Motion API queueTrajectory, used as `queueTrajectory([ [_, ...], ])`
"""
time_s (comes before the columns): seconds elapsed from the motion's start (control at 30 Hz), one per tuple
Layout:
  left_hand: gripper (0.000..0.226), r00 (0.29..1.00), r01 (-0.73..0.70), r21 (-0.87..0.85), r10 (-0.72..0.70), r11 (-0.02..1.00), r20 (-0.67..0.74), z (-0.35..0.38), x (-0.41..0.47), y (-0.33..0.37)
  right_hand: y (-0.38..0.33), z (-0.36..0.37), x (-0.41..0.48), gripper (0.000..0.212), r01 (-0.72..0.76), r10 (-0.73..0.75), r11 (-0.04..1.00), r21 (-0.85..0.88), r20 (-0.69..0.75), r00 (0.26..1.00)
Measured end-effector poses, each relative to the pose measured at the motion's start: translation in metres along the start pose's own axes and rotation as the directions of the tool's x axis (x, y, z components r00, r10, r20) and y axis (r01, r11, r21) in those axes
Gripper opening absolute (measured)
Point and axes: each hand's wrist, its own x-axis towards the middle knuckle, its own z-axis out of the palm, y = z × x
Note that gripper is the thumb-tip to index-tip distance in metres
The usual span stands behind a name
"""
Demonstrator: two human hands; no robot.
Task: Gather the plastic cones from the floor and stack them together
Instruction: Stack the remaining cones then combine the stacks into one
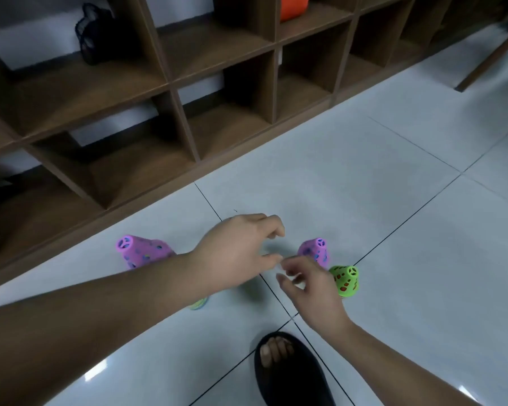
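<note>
Cones stood narrow end up on the tiled floor (393, 230). The green cone (345, 281), with red showing through its holes, was just right of the right hand (311, 288). The back of that hand hid the cone's left edge, and whether the two touched could not be told. The right fingers (288, 266) were loosely curled and spread apart, holding nothing. They pointed away from the green cone, toward the left hand (241, 250).

The small purple cone (314, 252) stood just beyond the green cone, up and to its left, and was partly covered by the right hand. The left hand hovered farther left of the green cone. Its fingers (273, 230) were relaxed and bent around nothing, their tips short of the small purple cone with bare floor between.

The larger purple cone (144, 252), with blue and yellow showing through its holes, was well to the left of the green cone, behind the left forearm. A pale green-yellow rim (201, 302) peeked out below that forearm.

A foot in a black slipper (291, 373) was nearer the camera than the green cone. A brown cubby shelf (170, 80) ran along the floor far beyond it.
</note>
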Motion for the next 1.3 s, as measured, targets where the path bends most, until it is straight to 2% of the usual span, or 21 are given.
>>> queueTrajectory([
  [0.23, 0.036, 0.983, -0.127, -0.072, 0.135, 0.989, 0.122, 0.083, 0.037, 0.052, 0.062, -0.044, -0.06, 0.015, -0.223, 0.222, 0.975, -0.001, -0.106, 0.969],
  [0.3, 0.031, 0.981, -0.143, -0.052, 0.149, 0.988, 0.126, 0.104, 0.047, 0.066, 0.08, -0.054, -0.069, 0.018, -0.265, 0.259, 0.964, -0.037, -0.117, 0.959],
  [0.37, 0.035, 0.985, -0.131, -0.044, 0.135, 0.99, 0.112, 0.122, 0.057, 0.078, 0.102, -0.06, -0.071, 0.021, -0.331, 0.32, 0.942, -0.056, -0.149, 0.936],
  [0.4, 0.039, 0.986, -0.119, -0.042, 0.123, 0.992, 0.115, 0.13, 0.063, 0.082, 0.115, -0.06, -0.07, 0.024, -0.364, 0.35, 0.93, -0.054, -0.175, 0.92],
  [0.47, 0.045, 0.984, -0.087, -0.038, 0.091, 0.996, 0.15, 0.145, 0.073, 0.085, 0.14, -0.058, -0.063, 0.043, -0.412, 0.392, 0.908, -0.076, -0.194, 0.899],
  [0.57, 0.042, 0.979, -0.03, -0.017, 0.032, 0.999, 0.203, 0.164, 0.081, 0.088, 0.167, -0.047, -0.048, 0.075, -0.375, 0.342, 0.902, -0.212, -0.174, 0.923],
  [0.67, 0.035, 0.979, 0.001, 0.009, -0.003, 1.0, 0.206, 0.174, 0.082, 0.088, 0.176, -0.04, -0.032, 0.081, -0.338, 0.3, 0.88, -0.334, -0.16, 0.94],
  [0.93, 0.03, 0.982, 0.073, -0.11, -0.052, 0.991, 0.18, 0.182, 0.079, 0.082, 0.182, -0.042, -0.018, 0.074, -0.279, 0.225, 0.864, -0.419, -0.174, 0.959],
  [1.07, 0.031, 0.984, 0.1, -0.17, -0.072, 0.98, 0.164, 0.182, 0.077, 0.079, 0.183, -0.039, -0.022, 0.06, -0.233, 0.166, 0.878, -0.418, -0.192, 0.967],
  [1.2, 0.033, 0.985, 0.118, -0.193, -0.09, 0.974, 0.147, 0.18, 0.073, 0.072, 0.183, -0.042, -0.023, 0.059, -0.22, 0.165, 0.894, -0.389, -0.17, 0.972],
  [1.3, 0.032, 0.985, 0.127, -0.217, -0.097, 0.968, 0.142, 0.177, 0.071, 0.071, 0.175, -0.05, -0.023, 0.058, -0.254, 0.223, 0.936, -0.243, -0.145, 0.964],
])
